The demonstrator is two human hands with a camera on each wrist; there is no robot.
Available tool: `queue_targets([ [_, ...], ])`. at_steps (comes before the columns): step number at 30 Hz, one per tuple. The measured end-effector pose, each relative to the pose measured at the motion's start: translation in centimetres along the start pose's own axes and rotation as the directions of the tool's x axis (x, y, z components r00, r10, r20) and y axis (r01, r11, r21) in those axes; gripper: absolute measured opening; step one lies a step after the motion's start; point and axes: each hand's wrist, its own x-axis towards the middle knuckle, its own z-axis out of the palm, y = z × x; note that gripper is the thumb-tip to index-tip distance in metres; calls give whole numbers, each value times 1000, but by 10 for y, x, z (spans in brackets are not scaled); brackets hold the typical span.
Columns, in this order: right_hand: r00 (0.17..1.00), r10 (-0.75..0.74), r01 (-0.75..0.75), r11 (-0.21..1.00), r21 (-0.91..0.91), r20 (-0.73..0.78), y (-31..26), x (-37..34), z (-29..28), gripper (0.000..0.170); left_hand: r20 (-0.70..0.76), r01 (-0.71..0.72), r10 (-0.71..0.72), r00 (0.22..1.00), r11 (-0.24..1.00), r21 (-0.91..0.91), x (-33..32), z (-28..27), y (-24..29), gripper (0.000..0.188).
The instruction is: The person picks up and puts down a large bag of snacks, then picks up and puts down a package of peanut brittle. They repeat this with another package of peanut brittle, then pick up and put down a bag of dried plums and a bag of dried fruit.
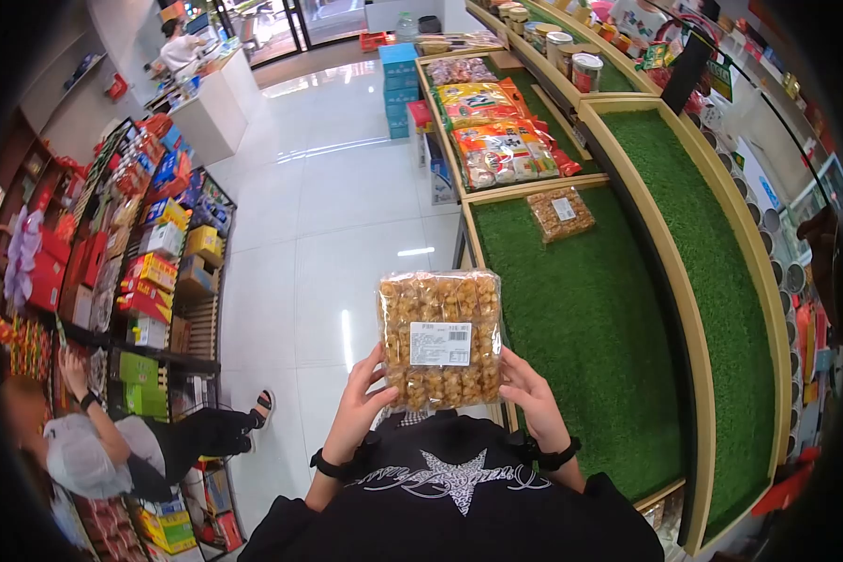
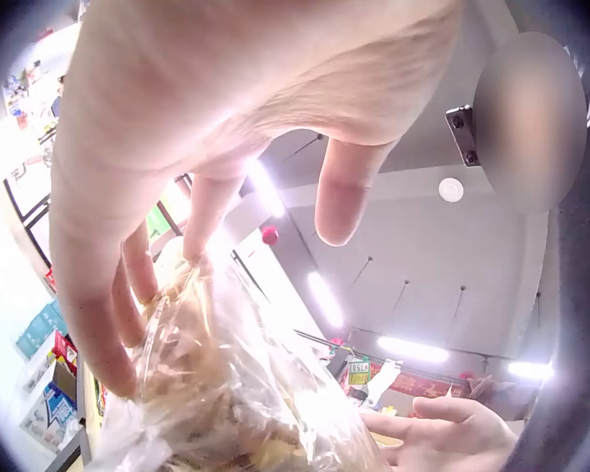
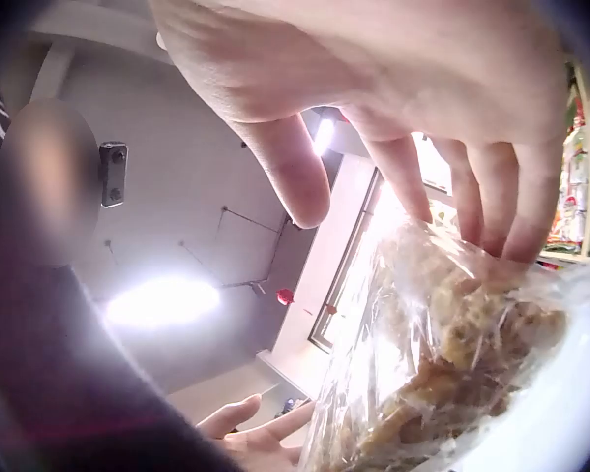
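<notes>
A clear plastic pack of golden-brown snack pieces point(image 1: 440, 384) is held up in front of the body, its white printed label point(image 1: 440, 344) facing the head camera. My left hand point(image 1: 358, 403) grips its lower left side, while my right hand point(image 1: 537, 403) holds the opposite side. In the left wrist view, the fingers point(image 2: 128, 339) bend over the crinkled wrapper point(image 2: 236, 383) and the thumb stands away from it. The right wrist view has the fingertips at the edge of the shiny pack point(image 3: 433, 364), with that thumb also apart.
Right of the pack runs a wooden-edged display stand with green turf point(image 1: 571, 328). A similar snack pack point(image 1: 561, 214) lies on it, with orange-and-yellow bags point(image 1: 506, 150) beyond. Stocked shelves point(image 1: 150, 281) line the left, where another person point(image 1: 94, 450) is. Blue boxes point(image 1: 399, 89) stand ahead.
</notes>
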Motion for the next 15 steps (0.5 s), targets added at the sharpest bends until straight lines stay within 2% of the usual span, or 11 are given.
queue_targets([
  [6,995,-57,58,998,14,-87,-1,60,6,56,93,-20,22,995,999,-28,82,-27,1,63],
  [9,979,-148,149,989,2,-143,-7,101,14,56,177,-38,44,983,999,-38,126,-48,19,63],
  [11,952,-229,187,961,-206,-204,-18,130,25,54,215,-74,72,974,997,0,154,-63,35,63],
  [13,942,-255,215,958,-188,-218,-21,158,31,54,252,-107,92,963,993,47,179,-79,51,63],
  [15,934,-259,223,961,-164,-245,-19,182,38,53,246,-66,44,968,994,84,202,-89,62,63],
])
